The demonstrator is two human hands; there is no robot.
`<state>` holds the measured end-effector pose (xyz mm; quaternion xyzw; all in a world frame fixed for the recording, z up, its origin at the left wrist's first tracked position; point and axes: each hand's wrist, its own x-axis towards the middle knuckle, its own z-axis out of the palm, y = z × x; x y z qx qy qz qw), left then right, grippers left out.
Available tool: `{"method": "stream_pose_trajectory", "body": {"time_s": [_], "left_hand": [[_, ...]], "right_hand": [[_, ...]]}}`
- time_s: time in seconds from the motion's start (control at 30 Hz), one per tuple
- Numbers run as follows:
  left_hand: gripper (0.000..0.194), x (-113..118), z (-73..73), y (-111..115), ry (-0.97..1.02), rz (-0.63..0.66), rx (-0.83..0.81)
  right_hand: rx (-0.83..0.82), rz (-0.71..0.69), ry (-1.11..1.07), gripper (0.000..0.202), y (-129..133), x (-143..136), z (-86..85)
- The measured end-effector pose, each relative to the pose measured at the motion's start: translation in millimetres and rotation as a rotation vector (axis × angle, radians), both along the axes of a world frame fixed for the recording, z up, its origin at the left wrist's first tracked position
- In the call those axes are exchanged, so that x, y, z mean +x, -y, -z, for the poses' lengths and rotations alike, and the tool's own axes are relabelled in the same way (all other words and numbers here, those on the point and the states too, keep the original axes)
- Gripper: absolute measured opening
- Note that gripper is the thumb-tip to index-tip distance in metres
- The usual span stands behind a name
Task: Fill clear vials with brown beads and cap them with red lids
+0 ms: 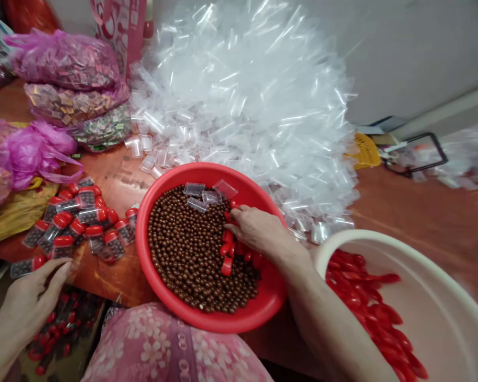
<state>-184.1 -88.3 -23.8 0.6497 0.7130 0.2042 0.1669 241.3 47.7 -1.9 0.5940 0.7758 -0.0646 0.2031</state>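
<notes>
At the far left, pink bags full of small packets are stacked on the reddish table. Below them the person's left hand comes in from the lower corner, the forearm slanting up to the right and the fingers stretched forward. Its thumb and forefinger nearly meet at the tips, with a narrow gap behind them; whether they pinch anything cannot be told. Just beyond it lies a cluster of filled, red-capped containers, and more sit in a box below the table edge.

In the middle, above the floral-clothed lap, a red basin holds brown balls, a few clear tubes and, toward the right, red caps. The right hand reaches over the basin's right side, back of the hand up, fingers bent down against the caps; how firmly they grip cannot be seen. Behind rises a heap of empty clear tubes.

The right forearm crosses in front of a white tub of red pieces.
</notes>
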Motion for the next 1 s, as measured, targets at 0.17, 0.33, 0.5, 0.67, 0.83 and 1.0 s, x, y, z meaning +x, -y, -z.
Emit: {"method": "stream_pose_trajectory", "body": {"time_s": [0.17,0.33,0.5,0.67,0.83,1.0], "left_hand": [[0.029,27,0.2,-19,-0.244,-0.033,-0.083],[0.040,73,21.8,-31,-0.172,0.210,0.261],[0.057,90,58.2,-15,-0.260,0.375,0.206],[0.067,80,76.7,3,-0.222,0.252,0.268],[0.058,84,86.5,6,-0.174,0.209,0.202],[0.052,95,88.5,8,-0.140,0.189,0.103]], "right_hand": [[0.179,-0.053,-0.124,0.024,-13,-11,-3.1],[0.124,-0.161,-0.163,0.031,-43,-28,4.5],[0.064,-0.150,-0.182,0.024,-46,-24,11.0],[0.269,-0.138,-0.665,0.041,-23,-19,-5.7],[0.044,0.067,-0.801,0.058,0,-27,-9.0],[0.100,-0.328,-0.505,0.041,6,-30,30.0]]}}
